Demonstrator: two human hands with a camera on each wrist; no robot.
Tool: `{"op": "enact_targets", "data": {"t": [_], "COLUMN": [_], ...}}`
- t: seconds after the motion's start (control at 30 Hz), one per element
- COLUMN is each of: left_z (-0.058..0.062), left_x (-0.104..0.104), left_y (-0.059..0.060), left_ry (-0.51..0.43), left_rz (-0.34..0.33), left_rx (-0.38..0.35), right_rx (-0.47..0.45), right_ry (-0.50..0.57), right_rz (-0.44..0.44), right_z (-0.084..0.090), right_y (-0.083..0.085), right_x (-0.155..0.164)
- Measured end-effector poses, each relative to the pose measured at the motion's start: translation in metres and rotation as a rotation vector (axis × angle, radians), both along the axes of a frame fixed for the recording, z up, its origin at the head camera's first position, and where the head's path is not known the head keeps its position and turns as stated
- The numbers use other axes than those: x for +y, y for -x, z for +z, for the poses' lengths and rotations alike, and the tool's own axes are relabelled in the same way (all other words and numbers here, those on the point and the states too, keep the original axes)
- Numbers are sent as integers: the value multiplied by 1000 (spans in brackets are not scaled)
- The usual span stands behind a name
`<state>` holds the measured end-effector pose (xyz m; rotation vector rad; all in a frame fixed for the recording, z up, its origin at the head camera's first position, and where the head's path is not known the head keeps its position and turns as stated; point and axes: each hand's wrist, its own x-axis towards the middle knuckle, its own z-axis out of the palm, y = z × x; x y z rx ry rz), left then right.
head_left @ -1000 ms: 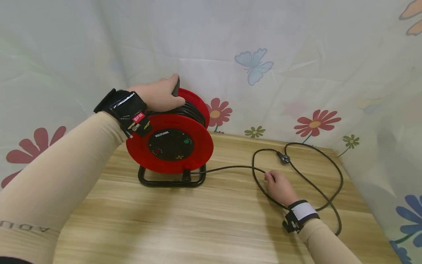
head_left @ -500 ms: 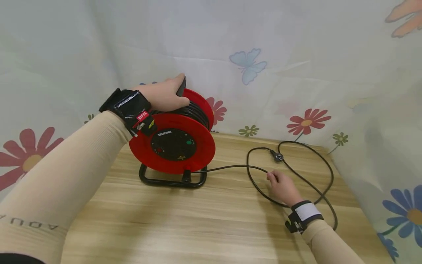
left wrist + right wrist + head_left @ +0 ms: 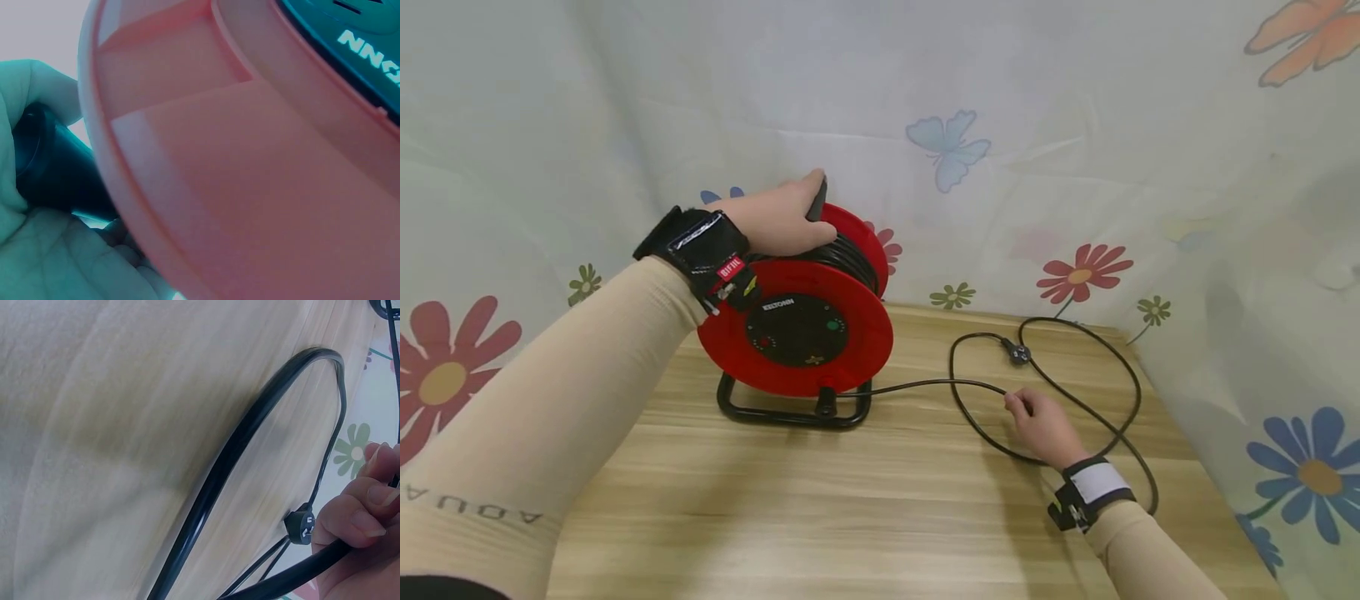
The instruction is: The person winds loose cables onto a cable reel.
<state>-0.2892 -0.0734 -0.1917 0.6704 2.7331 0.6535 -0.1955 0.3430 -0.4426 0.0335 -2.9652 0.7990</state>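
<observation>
A red cable reel [image 3: 796, 321] on a black frame stands on the wooden table [image 3: 850, 500]. My left hand [image 3: 778, 223] rests on its top and grips the black handle [image 3: 817, 202]. In the left wrist view the red reel flange [image 3: 250, 162] fills the frame, and the handle [image 3: 53, 172] lies in my left hand [image 3: 37, 250]. A black cable [image 3: 917, 382] runs from the reel to my right hand [image 3: 1036, 423], which holds it with curled fingers [image 3: 356, 515]. Beyond it the cable [image 3: 250, 462] loops across the table to its plug [image 3: 1017, 354].
A pale cloth printed with flowers and butterflies [image 3: 947, 150] hangs close behind the table and along its right side. The cable's loop [image 3: 1131, 400] reaches near the table's right edge. Bare wood lies in front of the reel.
The head view has shifted slightly to the right. Both hands keep their holds, and the reel and cable lie much as before.
</observation>
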Motion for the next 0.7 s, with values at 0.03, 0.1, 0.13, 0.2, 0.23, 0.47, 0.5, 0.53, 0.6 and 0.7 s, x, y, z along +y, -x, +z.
{"op": "enact_targets", "data": {"t": [0.03, 0.1, 0.13, 0.2, 0.23, 0.47, 0.5, 0.53, 0.6, 0.7], "left_z": [-1, -3, -5, -9, -11, -40, -46, -52, -64, -81], "left_x": [1, 5, 7, 8, 8, -17, -20, -23, -27, -28], "left_y": [-1, -4, -6, -13, -19, -67, -73, -79, -92, -113], "left_ry": [-10, -40, -55, -79, -91, -417, -494, -563, -665, -737], "left_rz": [1, 12, 18, 39, 52, 116, 122, 125, 136, 157], "left_rx": [12, 45, 74, 143, 183, 429, 454, 476, 498, 426], "right_rx": [-1, 0, -1, 0, -1, -21, -28, -33, -41, -37], "right_ry": [1, -4, -7, -10, -9, -1, 5, 5, 7, -2], "right_rz": [-2, -11, -14, -20, -23, -12, -13, -14, -16, -11], "right_z": [0, 0, -1, -1, -2, -3, -3, -3, -4, -6], "right_y": [0, 1, 1, 1, 1, 2, 3, 3, 4, 6], "right_x": [2, 6, 8, 11, 11, 11, 11, 12, 12, 13]}}
